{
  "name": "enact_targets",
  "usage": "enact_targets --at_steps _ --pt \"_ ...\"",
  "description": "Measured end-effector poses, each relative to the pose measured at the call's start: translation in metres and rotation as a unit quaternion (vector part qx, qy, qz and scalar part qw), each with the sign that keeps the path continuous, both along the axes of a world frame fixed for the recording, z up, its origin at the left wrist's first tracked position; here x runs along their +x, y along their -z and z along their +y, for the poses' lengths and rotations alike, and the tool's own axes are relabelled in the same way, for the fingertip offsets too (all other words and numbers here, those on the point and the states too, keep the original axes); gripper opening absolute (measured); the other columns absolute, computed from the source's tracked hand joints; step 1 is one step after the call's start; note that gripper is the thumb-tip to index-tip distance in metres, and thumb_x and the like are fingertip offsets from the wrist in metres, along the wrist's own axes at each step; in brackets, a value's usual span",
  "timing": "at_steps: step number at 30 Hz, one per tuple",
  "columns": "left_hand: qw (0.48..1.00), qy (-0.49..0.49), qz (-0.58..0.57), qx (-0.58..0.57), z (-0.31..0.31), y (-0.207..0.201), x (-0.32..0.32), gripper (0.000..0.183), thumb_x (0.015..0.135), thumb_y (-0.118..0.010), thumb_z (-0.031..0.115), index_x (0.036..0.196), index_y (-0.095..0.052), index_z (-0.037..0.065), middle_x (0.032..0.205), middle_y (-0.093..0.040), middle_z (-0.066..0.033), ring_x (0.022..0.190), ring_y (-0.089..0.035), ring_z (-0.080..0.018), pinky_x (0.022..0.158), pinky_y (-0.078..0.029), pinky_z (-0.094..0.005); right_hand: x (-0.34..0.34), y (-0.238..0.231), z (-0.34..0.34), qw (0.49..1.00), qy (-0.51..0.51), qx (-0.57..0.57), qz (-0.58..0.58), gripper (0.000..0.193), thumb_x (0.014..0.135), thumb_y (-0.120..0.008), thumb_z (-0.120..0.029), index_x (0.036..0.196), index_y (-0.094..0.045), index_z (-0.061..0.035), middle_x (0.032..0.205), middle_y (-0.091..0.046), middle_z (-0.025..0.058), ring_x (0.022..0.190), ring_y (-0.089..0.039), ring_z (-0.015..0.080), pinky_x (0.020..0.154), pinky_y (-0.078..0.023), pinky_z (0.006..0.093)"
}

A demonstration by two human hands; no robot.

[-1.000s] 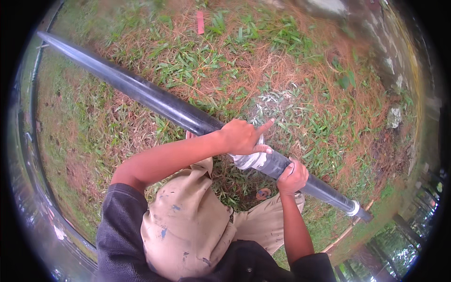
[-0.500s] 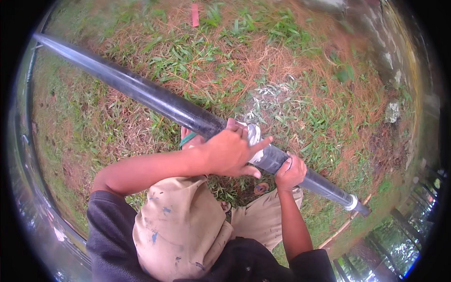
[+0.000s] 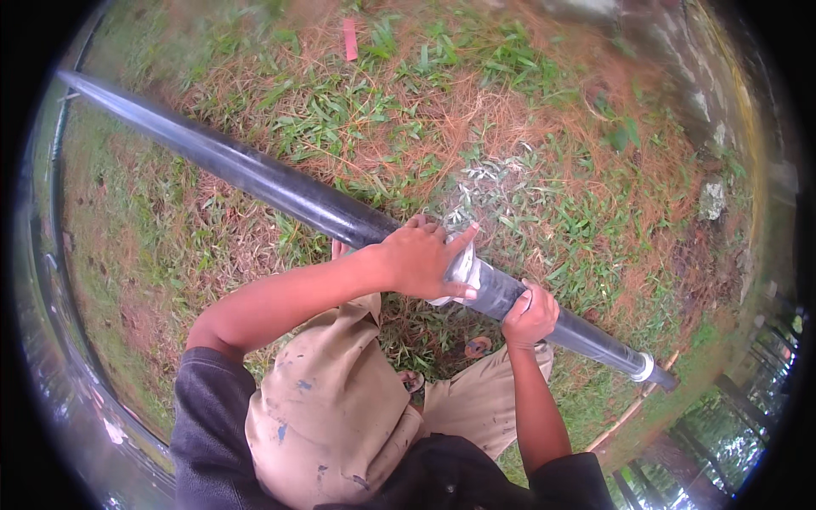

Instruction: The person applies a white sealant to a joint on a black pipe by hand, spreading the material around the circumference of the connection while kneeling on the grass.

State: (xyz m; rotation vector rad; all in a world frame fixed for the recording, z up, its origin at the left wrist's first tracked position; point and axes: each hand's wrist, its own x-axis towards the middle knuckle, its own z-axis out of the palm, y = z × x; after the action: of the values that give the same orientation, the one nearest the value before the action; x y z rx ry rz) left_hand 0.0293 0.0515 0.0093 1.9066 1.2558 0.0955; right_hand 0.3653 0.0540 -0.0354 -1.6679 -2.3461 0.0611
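A long black pipe (image 3: 280, 189) slants across my view from the far left to the near right, above my knees. My right hand (image 3: 530, 314) is wrapped round it, right of the middle. White soft-looking material (image 3: 466, 272) rings the pipe at a joint; whether it is wrap or sealant I cannot tell. Just left of that ring, my left hand (image 3: 418, 259) lies over the pipe, index finger and thumb stretched apart on either side of the white. Its other fingertips reach over the pipe's far side.
Grass and dry brown needles cover the ground, with a whitish patch (image 3: 489, 183) beyond the joint. A red strip (image 3: 350, 39) lies farther off. Near the pipe's right end are a white ring (image 3: 644, 367) and a thin stick (image 3: 625, 416). My bent knees are below the pipe.
My left hand has shifted slightly left and away from me, uncovering more of the white material. My right hand keeps its hold on the pipe.
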Motion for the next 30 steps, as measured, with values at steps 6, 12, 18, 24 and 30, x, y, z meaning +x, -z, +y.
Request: enact_targets --at_steps 6,12,18,24,30 --pt "0.998 0.054 0.025 -0.036 -0.004 -0.045 0.002 0.131 0.093 -0.053 0.093 0.178 -0.014 0.001 0.145 -0.058 -0.0427 0.14 -0.055 -0.0574 0.127 -0.036 -0.0599 0.002 0.003 -0.003 1.0 0.017 -0.009 -0.014 0.027 0.097 -0.06 -0.023 0.109 -0.081 -0.0112 0.103 -0.079 0.0094 0.1 -0.073 0.034 0.098 -0.052 0.0488" --pt "0.997 0.055 0.009 -0.058 0.004 -0.034 0.0 0.138 0.088 -0.057 0.095 0.178 -0.013 0.001 0.147 -0.056 -0.0431 0.14 -0.053 -0.0609 0.128 -0.036 -0.0595 -0.004 -0.005 -0.002 0.999 0.019 -0.038 -0.02 0.027 0.098 -0.06 -0.023 0.11 -0.081 -0.0116 0.101 -0.079 0.0089 0.099 -0.073 0.0328 0.1 -0.051 0.0481" --pt "0.999 0.012 -0.021 0.024 -0.007 0.0 -0.001 0.128 0.093 -0.054 0.093 0.18 -0.011 0.009 0.147 -0.056 -0.0411 0.142 -0.053 -0.0589 0.128 -0.035 -0.0583 -0.003 -0.003 0.0 1.0 0.018 -0.009 -0.013 0.027 0.098 -0.059 -0.022 0.109 -0.082 -0.0119 0.1 -0.078 0.0097 0.098 -0.072 0.0338 0.1 -0.051 0.0478" --pt "0.998 0.044 0.036 -0.007 -0.02 -0.027 0.017 0.129 0.093 -0.052 0.094 0.18 -0.011 0.009 0.152 -0.051 -0.0448 0.146 -0.049 -0.0594 0.129 -0.029 -0.066 -0.005 -0.005 -0.002 0.998 0.031 -0.058 -0.019 0.031 0.102 -0.055 -0.025 0.11 -0.081 -0.0086 0.102 -0.079 0.0122 0.098 -0.072 0.0381 0.096 -0.052 0.0507" --pt "0.979 0.03 -0.045 -0.197 0.023 0.0 -0.006 0.133 0.089 -0.068 0.087 0.181 -0.01 0.011 0.137 -0.062 -0.0404 0.133 -0.062 -0.0525 0.121 -0.037 -0.0653 -0.002 -0.001 -0.004 1.0 0.0 0.012 0.004 0.032 0.102 -0.055 -0.025 0.111 -0.081 -0.0081 0.102 -0.079 0.0124 0.098 -0.073 0.0368 0.098 -0.052 0.0502"
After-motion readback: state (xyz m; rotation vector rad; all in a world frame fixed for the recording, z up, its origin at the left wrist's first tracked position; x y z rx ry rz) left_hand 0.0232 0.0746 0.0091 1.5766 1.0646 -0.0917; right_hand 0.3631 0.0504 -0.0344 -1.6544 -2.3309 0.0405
